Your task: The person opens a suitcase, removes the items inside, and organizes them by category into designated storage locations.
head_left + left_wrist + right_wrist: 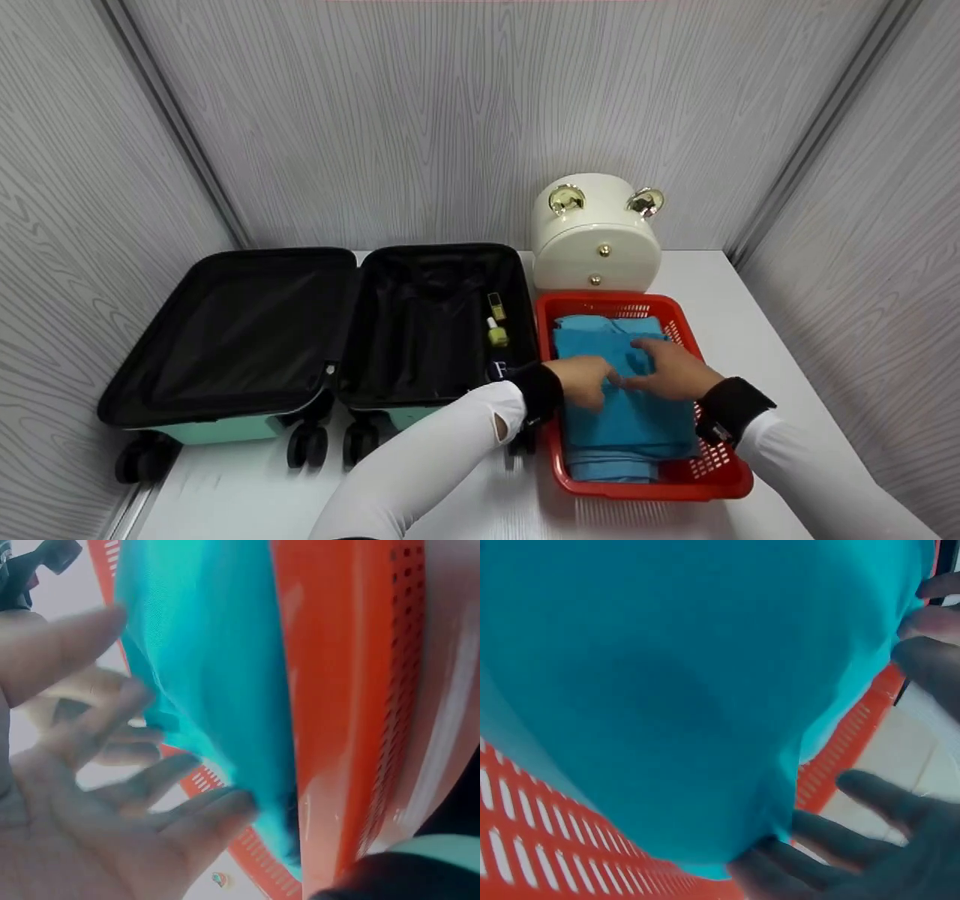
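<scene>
A stack of folded blue cloth [626,427] fills much of the red plastic basket [652,491]. Over its middle, my left hand [585,381] reaches in from the left with fingers spread and relaxed. My right hand [671,369] comes from the right, its thumb and fingers apart, the fingertips of both hands close together. In the right wrist view, the right fingers [810,840] rest at the edge of the blue cloth [690,690]. The left wrist view has the left fingers [217,814] loosely extended beside the cloth.
Left of the basket lies an open suitcase [349,367] with black lining and mint-green shell. Two small yellow-green bottles, one a nail polish bottle [497,334], lie in its right half. Behind the basket stands a cream box [596,255] with gold ears and knobs, against the wall.
</scene>
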Demonstrator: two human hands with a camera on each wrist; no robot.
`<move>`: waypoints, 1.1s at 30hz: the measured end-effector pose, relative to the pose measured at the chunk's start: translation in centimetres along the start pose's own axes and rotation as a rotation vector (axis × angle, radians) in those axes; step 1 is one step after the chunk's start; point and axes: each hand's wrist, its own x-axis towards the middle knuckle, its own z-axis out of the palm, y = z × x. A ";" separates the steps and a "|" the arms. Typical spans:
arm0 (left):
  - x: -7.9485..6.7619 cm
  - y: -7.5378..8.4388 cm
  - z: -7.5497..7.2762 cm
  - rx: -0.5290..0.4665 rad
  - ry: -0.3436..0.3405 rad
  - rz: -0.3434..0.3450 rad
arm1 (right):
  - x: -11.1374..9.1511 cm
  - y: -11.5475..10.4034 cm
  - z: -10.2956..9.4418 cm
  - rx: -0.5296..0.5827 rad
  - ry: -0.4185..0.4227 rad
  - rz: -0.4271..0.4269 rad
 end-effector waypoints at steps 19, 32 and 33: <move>0.8 -0.5 0.7 0.052 -0.101 0.030 | 0.2 -0.3 2.1 -0.136 -0.268 0.067; -3.7 -3.3 -3.8 -0.273 0.324 0.055 | 0.9 -4.9 3.3 -0.053 -0.087 -0.131; -4.2 -3.8 -4.0 -0.275 0.332 0.045 | 0.8 -5.4 3.5 -0.043 -0.067 -0.149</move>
